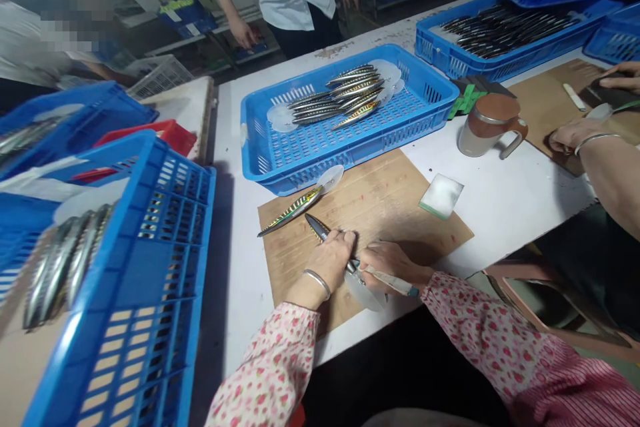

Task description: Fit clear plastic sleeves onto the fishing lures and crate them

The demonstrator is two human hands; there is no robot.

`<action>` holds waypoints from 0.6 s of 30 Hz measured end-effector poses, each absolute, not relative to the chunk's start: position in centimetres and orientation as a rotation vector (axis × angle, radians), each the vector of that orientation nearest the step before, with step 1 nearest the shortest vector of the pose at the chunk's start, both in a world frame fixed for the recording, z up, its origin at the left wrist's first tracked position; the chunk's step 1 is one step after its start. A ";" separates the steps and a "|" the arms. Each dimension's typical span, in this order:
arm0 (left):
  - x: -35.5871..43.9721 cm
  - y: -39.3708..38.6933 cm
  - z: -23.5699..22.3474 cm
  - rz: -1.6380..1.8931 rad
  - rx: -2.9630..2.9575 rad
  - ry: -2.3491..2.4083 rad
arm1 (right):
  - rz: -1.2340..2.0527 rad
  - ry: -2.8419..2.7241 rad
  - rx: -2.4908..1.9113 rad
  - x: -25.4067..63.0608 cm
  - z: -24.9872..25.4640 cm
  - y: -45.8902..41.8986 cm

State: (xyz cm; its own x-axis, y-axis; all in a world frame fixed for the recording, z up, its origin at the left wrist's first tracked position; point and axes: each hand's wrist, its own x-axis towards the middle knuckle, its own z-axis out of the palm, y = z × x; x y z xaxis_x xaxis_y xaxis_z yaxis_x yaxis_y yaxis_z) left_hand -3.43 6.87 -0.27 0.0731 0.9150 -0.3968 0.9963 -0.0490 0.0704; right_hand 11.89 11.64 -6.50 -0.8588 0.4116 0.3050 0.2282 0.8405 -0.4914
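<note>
My left hand (331, 259) is closed around a dark striped fishing lure (317, 227), pressing it down on the brown cardboard (370, 200). The lure's clear plastic lip (367, 293) sticks out below, toward my body. My right hand (393, 261) grips a slim tool with a pale, wrapped-looking handle (390, 280) and a dark teal end; its working tip, by the base of the lip, is too small to make out. Another lure (293, 210), gold-green and striped with a clear lip, lies just beyond my left hand.
A blue basket (345, 163) with several lures stands behind the cardboard. A white-and-green sponge (442, 196) and a brown-lidded mug (487, 127) are at the right. Another blue crate (165, 267) with lures is at the left. A co-worker's hands (575, 137) work at far right; another person stands opposite.
</note>
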 end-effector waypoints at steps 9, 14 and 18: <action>-3.4 6.9 -0.2 -0.344 2.039 1.899 | 0.937 -2.439 -0.408 12.3 -6.5 12.0; -3.6 6.9 -0.2 -0.322 2.025 1.922 | 1.527 -2.002 -0.534 13.2 -5.0 12.8; -3.5 6.2 -0.1 -0.251 2.020 1.924 | 1.560 -1.876 -0.611 12.7 -5.1 12.2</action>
